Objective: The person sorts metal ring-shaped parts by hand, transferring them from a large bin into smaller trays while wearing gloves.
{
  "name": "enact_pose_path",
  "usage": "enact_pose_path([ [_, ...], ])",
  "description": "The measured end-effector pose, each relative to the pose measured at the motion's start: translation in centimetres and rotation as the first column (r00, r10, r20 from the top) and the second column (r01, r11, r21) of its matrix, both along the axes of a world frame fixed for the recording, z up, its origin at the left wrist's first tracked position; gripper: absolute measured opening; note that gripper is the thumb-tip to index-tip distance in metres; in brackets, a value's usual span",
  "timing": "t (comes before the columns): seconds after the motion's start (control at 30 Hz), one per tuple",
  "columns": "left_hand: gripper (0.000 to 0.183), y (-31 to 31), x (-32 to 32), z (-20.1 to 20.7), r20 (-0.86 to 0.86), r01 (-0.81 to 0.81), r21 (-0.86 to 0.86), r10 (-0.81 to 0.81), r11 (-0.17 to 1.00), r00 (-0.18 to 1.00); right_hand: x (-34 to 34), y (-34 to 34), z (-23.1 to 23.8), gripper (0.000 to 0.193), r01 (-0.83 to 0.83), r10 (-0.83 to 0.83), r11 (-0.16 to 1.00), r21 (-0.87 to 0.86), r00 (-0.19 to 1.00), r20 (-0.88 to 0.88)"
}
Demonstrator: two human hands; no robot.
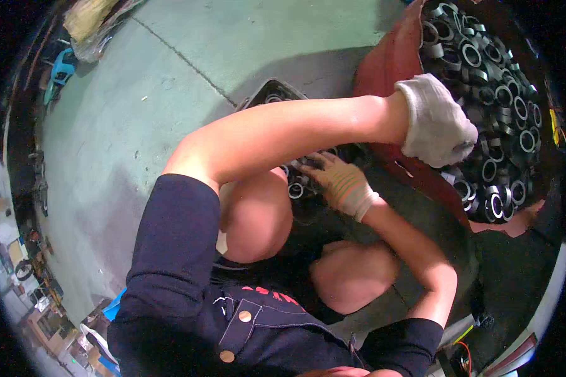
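My left arm reaches across to the right. My left hand (pixel 439 122), in a pale grey work glove, is closed at the near edge of a heap of metal rings (pixel 503 94). Whether it grips a ring is hidden by the glove. Those short dark rings with bright rims fill a large red container (pixel 390 69). Lower down, my right hand (pixel 344 183) wears a cream glove with coloured stripes. Its fingers are spread over rings (pixel 295 190) in a dark crate (pixel 271 83) between my knees and the container. My left forearm covers much of that crate.
My bare knees (pixel 258 217) flank the near side of the crate. A green-grey floor (pixel 151 107) with a dark seam stretches left. A plastic-wrapped yellowish bundle (pixel 91 22) and a blue object (pixel 60 72) lie far left. Clutter lines the lower left edge.
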State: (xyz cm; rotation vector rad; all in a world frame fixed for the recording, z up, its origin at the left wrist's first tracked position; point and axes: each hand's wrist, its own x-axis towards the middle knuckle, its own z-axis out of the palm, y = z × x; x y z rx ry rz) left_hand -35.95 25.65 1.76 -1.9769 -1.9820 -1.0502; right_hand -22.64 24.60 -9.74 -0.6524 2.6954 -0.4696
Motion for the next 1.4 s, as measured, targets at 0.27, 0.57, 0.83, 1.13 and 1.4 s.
enact_pose_path([
  [0.27,0.011,-0.4,-0.3,-0.6,-0.024,0.027,0.208,-0.022,0.978,0.999,3.9,7.7,17.1,0.039,0.095,-0.193,0.965,-0.245,0.890,-0.414],
  [0.57,0.008,-0.6,-0.3,0.0,-0.004,0.056,0.224,-0.057,0.973,0.998,0.4,22.7,15.7,0.097,0.539,-0.572,0.811,0.228,0.812,0.117],
  [0.83,0.009,-1.1,-0.5,0.2,-0.003,0.068,0.176,-0.068,0.982,0.998,-0.6,20.7,12.0,0.100,-0.034,-0.307,0.823,0.567,0.813,0.495],
  [1.13,0.010,-1.0,-0.3,0.5,-0.014,0.076,0.106,-0.075,0.992,0.997,-3.6,19.4,11.7,0.102,-0.259,-0.333,0.739,0.622,0.663,0.671],
  [1.4,0.012,-1.1,-0.2,0.7,-0.016,0.071,0.135,-0.069,0.988,0.997,-0.1,21.9,10.1,0.096,-0.251,-0.087,0.781,0.572,0.863,0.498],
])
